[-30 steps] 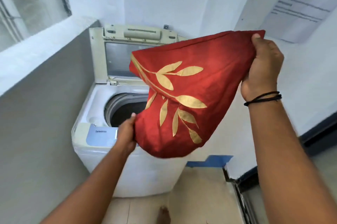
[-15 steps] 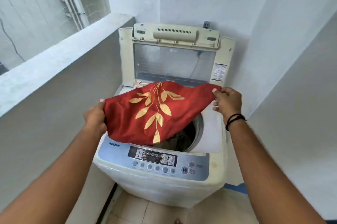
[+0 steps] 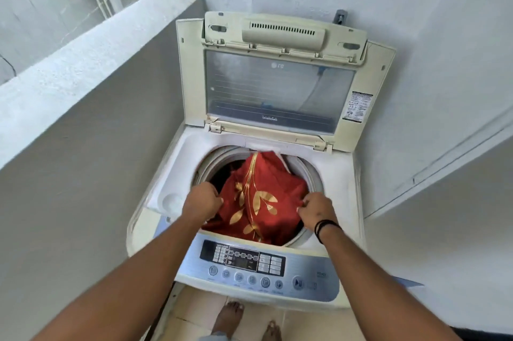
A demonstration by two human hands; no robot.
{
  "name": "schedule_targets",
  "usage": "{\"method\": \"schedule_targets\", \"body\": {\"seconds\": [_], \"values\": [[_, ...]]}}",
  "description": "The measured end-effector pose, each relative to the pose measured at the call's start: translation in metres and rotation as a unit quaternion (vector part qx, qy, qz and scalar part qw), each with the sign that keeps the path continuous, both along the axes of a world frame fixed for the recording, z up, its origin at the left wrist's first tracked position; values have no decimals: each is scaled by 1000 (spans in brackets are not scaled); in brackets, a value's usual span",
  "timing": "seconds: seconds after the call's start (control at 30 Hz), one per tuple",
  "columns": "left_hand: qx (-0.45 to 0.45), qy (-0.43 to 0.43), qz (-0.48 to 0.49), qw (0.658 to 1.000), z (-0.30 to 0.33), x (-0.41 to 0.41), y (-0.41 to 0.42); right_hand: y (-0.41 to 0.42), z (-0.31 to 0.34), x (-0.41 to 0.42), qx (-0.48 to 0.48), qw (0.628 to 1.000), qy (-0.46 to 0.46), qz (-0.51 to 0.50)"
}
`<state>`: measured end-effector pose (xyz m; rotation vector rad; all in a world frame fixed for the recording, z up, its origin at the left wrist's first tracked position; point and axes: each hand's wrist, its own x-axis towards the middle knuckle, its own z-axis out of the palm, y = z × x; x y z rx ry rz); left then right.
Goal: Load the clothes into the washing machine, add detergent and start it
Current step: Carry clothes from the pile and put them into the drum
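A white top-loading washing machine [image 3: 341,174] stands in front of me with its lid [image 3: 277,85] raised upright. A red cloth with gold leaf print [image 3: 266,196] lies bunched inside the round drum opening. My left hand [image 3: 201,203] grips the cloth's left edge over the drum rim. My right hand [image 3: 315,208], with a black band at the wrist, pinches the cloth's right edge. Something dark shows in the drum behind the cloth. No detergent is in view.
The blue control panel [image 3: 249,263] with buttons and a play/pause key faces me at the machine's front. A grey half wall with a white ledge [image 3: 83,68] runs on the left. White walls close in behind and on the right. My bare feet [image 3: 230,315] stand on tiled floor.
Both hands have lowered the red cloth from spread above the machine down into the drum, where it now sits bunched. The view has moved closer and looks more steeply down.
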<state>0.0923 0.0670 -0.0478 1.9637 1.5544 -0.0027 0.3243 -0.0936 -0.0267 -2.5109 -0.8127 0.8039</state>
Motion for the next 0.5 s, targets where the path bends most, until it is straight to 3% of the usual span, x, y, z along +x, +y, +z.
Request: {"method": "schedule_targets", "body": {"seconds": [0.13, 0.23, 0.5], "values": [[-55, 52, -32, 997, -28, 7, 9, 10, -30, -11, -64, 997, 31, 0], [-69, 59, -33, 995, -36, 11, 18, 15, -58, -5, -55, 996, 32, -69], [-79, -27, 42, 996, -64, 15, 43, 28, -55, -1, -10, 978, -1, -210]]}}
